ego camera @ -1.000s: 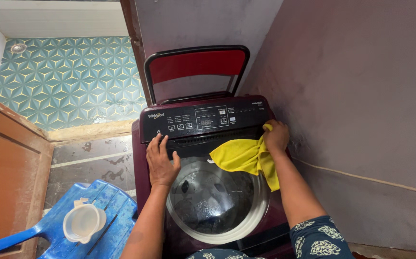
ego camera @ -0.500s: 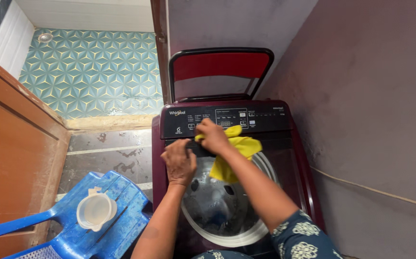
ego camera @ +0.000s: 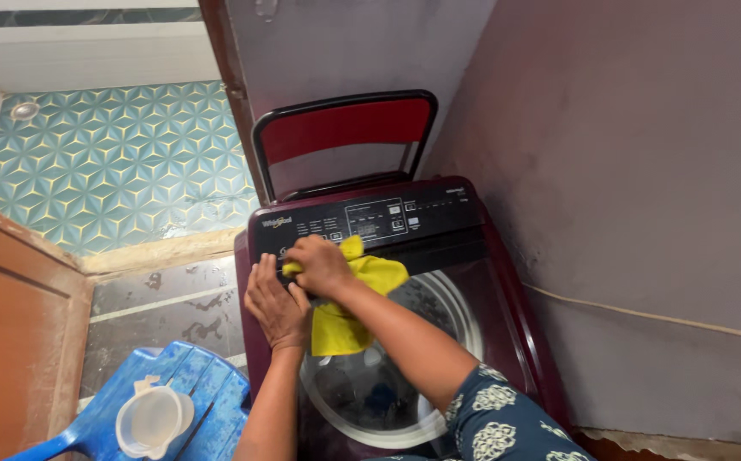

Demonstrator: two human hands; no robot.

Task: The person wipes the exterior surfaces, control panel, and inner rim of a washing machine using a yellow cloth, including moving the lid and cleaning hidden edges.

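Note:
A maroon top-loading washing machine [ego camera: 507,282] stands against the wall, its lid [ego camera: 345,132] raised upright at the back. My right hand [ego camera: 323,265] is closed on a yellow cloth [ego camera: 341,320] and presses it against the left end of the black control panel [ego camera: 370,220]. The cloth hangs down over the drum opening [ego camera: 370,401]. My left hand [ego camera: 275,303] lies flat, fingers spread, on the machine's top rim just left of the cloth.
A blue plastic stool [ego camera: 187,384] stands left of the machine with a white jug [ego camera: 153,418] on it. A wooden door [ego camera: 12,341] is at far left. Teal patterned floor tiles [ego camera: 106,162] lie beyond. A grey wall [ego camera: 644,171] closes the right side.
My right hand has carried the yellow cloth from the right end of the control panel across to its left end. My left hand has stayed on the rim.

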